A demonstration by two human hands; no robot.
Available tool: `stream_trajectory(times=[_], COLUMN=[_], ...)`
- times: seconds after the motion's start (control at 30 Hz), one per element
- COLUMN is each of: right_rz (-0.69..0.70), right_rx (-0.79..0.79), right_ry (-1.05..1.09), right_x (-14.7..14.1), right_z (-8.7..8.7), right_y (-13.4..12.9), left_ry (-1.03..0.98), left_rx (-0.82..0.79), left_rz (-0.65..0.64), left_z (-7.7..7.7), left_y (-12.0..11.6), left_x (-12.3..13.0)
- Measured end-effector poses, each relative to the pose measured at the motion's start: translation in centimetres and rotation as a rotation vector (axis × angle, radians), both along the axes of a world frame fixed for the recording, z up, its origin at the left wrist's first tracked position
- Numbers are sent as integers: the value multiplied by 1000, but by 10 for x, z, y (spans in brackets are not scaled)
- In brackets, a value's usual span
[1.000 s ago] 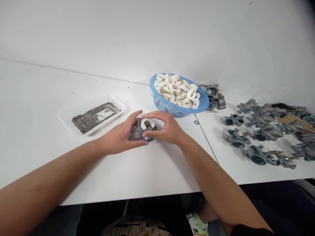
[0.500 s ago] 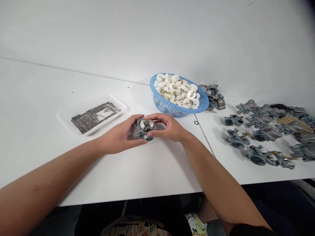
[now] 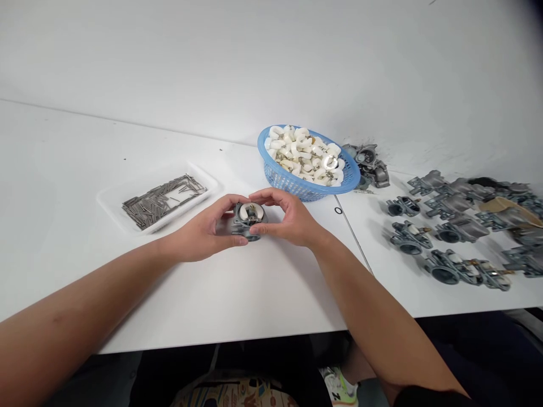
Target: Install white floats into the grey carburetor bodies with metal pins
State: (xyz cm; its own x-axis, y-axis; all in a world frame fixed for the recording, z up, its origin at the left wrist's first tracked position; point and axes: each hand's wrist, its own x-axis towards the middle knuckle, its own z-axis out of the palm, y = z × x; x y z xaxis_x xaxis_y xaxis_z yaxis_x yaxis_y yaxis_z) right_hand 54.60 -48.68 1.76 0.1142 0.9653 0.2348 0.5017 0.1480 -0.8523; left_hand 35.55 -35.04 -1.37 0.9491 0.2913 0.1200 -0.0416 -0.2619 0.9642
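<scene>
Between my two hands, above the middle of the white table, is a grey metal carburetor body (image 3: 245, 230) with its bowl side up. A white U-shaped float (image 3: 246, 213) sits inside it, with a small brass part in its middle. My left hand (image 3: 207, 229) grips the body from the left, thumb along the near side and fingers at the far left edge. From the right, my right hand (image 3: 292, 219) curves round it, thumb near the float's front and fingertips on the far rim. Part of the body is hidden by the fingers.
A white tray (image 3: 114, 210) of thin metal pins lies to the left. Behind my right hand stands a blue basket (image 3: 292, 186) heaped with white floats. Several carburetor bodies (image 3: 460, 229) spread over the right side. A black O-ring (image 3: 338, 210) lies near the table seam.
The carburetor has turned and tilted slightly, so the float's opening now faces more toward me. Both hands have shifted a little around it and still hold it.
</scene>
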Motion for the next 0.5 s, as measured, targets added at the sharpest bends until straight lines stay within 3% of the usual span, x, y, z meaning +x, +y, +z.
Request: stream_trajectory(times=[0.13,0.27,0.4,0.5], right_rz=[12,-4,-50,-28], right_rx=[41,100,163,170], right_ry=[-94,-381,-566,-650], right_x=[-3,-9,-22,-41], right_z=[-2,4,37,67], right_y=[1,-7,-3,42], left_ry=[5,-10,-37,-2], left_rx=[-93,-112,-119,-113], left_rz=[-67,-60,-15,-2], left_z=[2,-1,-7,-9], left_y=[-2,-3,-3,-2], left_x=[1,5,11,13])
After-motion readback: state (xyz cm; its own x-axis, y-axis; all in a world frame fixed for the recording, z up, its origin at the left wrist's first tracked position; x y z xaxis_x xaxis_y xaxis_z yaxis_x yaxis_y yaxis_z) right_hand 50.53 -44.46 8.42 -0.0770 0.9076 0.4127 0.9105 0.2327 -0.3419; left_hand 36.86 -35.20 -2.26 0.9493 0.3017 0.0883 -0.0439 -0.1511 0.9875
